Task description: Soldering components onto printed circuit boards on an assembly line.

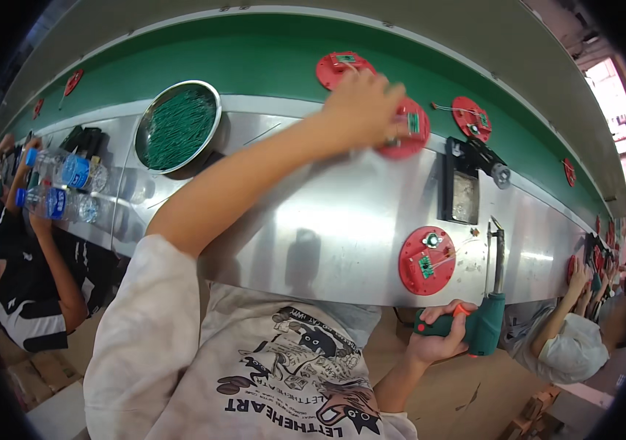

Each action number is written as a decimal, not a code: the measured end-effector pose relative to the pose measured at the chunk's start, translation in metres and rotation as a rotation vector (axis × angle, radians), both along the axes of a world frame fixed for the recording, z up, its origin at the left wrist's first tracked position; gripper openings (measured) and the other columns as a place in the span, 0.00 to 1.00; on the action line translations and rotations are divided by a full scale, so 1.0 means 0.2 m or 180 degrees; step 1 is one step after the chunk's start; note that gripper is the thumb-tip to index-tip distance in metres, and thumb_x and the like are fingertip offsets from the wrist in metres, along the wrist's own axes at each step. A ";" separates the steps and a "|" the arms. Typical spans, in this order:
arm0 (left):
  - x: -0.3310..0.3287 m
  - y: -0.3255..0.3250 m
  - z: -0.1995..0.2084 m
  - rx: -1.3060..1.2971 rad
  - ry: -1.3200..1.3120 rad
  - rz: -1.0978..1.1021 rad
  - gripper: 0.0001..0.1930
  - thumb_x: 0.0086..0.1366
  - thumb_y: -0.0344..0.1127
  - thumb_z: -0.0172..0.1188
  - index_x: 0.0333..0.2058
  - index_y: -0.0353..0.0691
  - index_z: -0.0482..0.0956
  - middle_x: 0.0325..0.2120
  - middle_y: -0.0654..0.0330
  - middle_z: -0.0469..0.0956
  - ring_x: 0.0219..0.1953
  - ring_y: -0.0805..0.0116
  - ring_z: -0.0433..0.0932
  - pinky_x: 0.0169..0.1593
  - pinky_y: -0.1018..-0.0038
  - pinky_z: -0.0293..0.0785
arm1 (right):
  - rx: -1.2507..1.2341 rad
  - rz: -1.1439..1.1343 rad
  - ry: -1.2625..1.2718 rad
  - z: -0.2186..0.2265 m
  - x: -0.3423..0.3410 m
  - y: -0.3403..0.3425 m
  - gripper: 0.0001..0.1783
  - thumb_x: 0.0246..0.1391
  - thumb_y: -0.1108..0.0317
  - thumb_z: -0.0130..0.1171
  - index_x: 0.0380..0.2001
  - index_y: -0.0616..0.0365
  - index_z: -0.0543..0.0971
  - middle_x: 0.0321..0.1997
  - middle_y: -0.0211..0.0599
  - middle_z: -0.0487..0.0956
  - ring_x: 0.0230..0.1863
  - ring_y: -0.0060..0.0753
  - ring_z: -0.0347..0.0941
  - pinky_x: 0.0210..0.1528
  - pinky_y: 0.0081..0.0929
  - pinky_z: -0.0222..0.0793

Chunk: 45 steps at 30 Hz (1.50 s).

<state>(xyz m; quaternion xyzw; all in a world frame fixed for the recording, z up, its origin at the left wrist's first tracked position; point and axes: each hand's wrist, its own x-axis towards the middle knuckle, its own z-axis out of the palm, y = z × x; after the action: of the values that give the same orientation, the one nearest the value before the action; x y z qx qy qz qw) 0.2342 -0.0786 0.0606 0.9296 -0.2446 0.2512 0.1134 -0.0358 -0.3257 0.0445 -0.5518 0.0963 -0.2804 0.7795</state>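
Note:
My left hand [363, 110] reaches far across the bench and is smeared by motion. It overlaps a round red disc with a small green circuit board [413, 126]; whether the fingers grip it is unclear. Just beyond, another red disc [328, 71] is partly covered by the fingers. Low on the right, my right hand [441, 334] is wrapped round the green handle of a soldering gun [485, 326], whose metal tip points away from me. Left of that tip, near the bench's front edge, lies a red disc with a green board and thin wires [427, 261].
A black stand with a tray [463, 196] is right of centre. A steel bowl of green wires [179, 126] and plastic bottles [53, 203] stand left on the metal bench [284, 220]. More discs [472, 117] lie on the green strip [262, 55]. Co-workers sit on both sides.

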 end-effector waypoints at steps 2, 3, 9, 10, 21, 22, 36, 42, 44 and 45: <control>0.26 0.02 -0.01 0.0044 0.0051 0.0921 0.31 0.56 0.59 0.64 0.48 0.38 0.77 0.45 0.49 0.77 0.50 0.48 0.73 0.51 0.56 0.69 | 0.0148 -0.0100 -0.0011 0.01 0.00 -0.01 0.14 0.60 0.70 0.47 0.48 0.62 0.70 0.32 0.39 0.71 0.15 0.27 0.66 0.20 0.28 0.67; 0.35 0.08 -0.01 -0.0074 0.0073 0.1322 0.33 0.55 0.60 0.65 0.47 0.36 0.77 0.47 0.49 0.76 0.51 0.46 0.72 0.52 0.54 0.68 | 0.0148 -0.0116 -0.0005 0.02 -0.01 -0.01 0.13 0.60 0.70 0.47 0.47 0.62 0.70 0.32 0.39 0.71 0.15 0.27 0.66 0.20 0.28 0.67; 0.58 0.35 -0.05 -0.0531 0.1929 0.1644 0.29 0.47 0.49 0.71 0.46 0.36 0.81 0.43 0.46 0.80 0.46 0.50 0.80 0.50 0.61 0.76 | 0.0065 -0.0297 0.0111 -0.01 -0.06 -0.06 0.13 0.61 0.66 0.47 0.46 0.58 0.68 0.32 0.35 0.69 0.15 0.24 0.65 0.18 0.25 0.63; 0.60 0.42 -0.06 -0.0624 0.2297 0.1275 0.26 0.47 0.44 0.71 0.44 0.36 0.82 0.40 0.47 0.82 0.42 0.52 0.82 0.47 0.64 0.78 | 0.0144 -0.0282 0.0092 -0.01 -0.06 -0.06 0.13 0.61 0.66 0.47 0.46 0.58 0.68 0.32 0.35 0.69 0.15 0.24 0.65 0.19 0.25 0.63; -0.17 0.52 0.14 -0.1143 0.1928 -0.0327 0.24 0.42 0.31 0.67 0.43 0.36 0.79 0.42 0.54 0.78 0.44 0.62 0.78 0.44 0.70 0.79 | 0.0275 0.0127 0.0008 -0.01 0.00 0.00 0.12 0.60 0.68 0.47 0.46 0.59 0.69 0.33 0.37 0.70 0.17 0.26 0.66 0.22 0.27 0.65; -0.29 0.48 0.10 -0.1164 0.2208 -0.0754 0.24 0.41 0.28 0.65 0.43 0.36 0.78 0.43 0.54 0.75 0.46 0.58 0.75 0.47 0.66 0.78 | 0.0167 0.0066 0.0009 -0.03 0.01 0.01 0.12 0.61 0.67 0.48 0.46 0.59 0.69 0.32 0.36 0.70 0.16 0.25 0.65 0.20 0.25 0.64; -0.54 1.17 0.08 0.0131 0.0910 0.1820 0.08 0.58 0.32 0.60 0.34 0.36 0.83 0.34 0.51 0.80 0.42 0.51 0.78 0.47 0.58 0.74 | -0.0035 0.0410 0.0181 0.01 0.02 0.09 0.15 0.59 0.68 0.51 0.47 0.63 0.70 0.31 0.38 0.72 0.16 0.27 0.66 0.22 0.27 0.65; -0.48 1.26 0.04 0.0073 0.1053 0.1701 0.08 0.57 0.32 0.61 0.33 0.36 0.83 0.34 0.52 0.81 0.42 0.49 0.78 0.47 0.58 0.75 | -0.0246 0.0286 0.0090 0.04 0.01 0.11 0.14 0.61 0.65 0.50 0.45 0.62 0.70 0.31 0.36 0.72 0.15 0.24 0.66 0.19 0.25 0.63; -0.48 1.31 0.02 -0.0092 0.0894 0.1686 0.09 0.57 0.34 0.63 0.34 0.36 0.84 0.33 0.54 0.83 0.37 0.53 0.81 0.44 0.60 0.76 | -0.0259 0.0330 0.0146 0.03 0.00 0.11 0.14 0.61 0.65 0.50 0.46 0.62 0.70 0.31 0.36 0.72 0.14 0.24 0.66 0.19 0.24 0.63; -0.49 1.32 0.02 -0.0575 0.0874 0.1571 0.10 0.57 0.34 0.64 0.35 0.36 0.85 0.32 0.54 0.83 0.35 0.57 0.81 0.43 0.63 0.76 | -0.0273 0.0358 0.0191 0.03 0.00 0.10 0.14 0.61 0.65 0.50 0.46 0.62 0.70 0.31 0.36 0.72 0.14 0.25 0.66 0.19 0.24 0.62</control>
<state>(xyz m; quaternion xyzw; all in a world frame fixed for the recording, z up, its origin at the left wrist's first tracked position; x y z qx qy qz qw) 0.1368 0.1854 0.0640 0.9725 0.0298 0.1638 0.1631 -0.0356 -0.3048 0.0501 -0.5973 0.0764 -0.2233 0.7665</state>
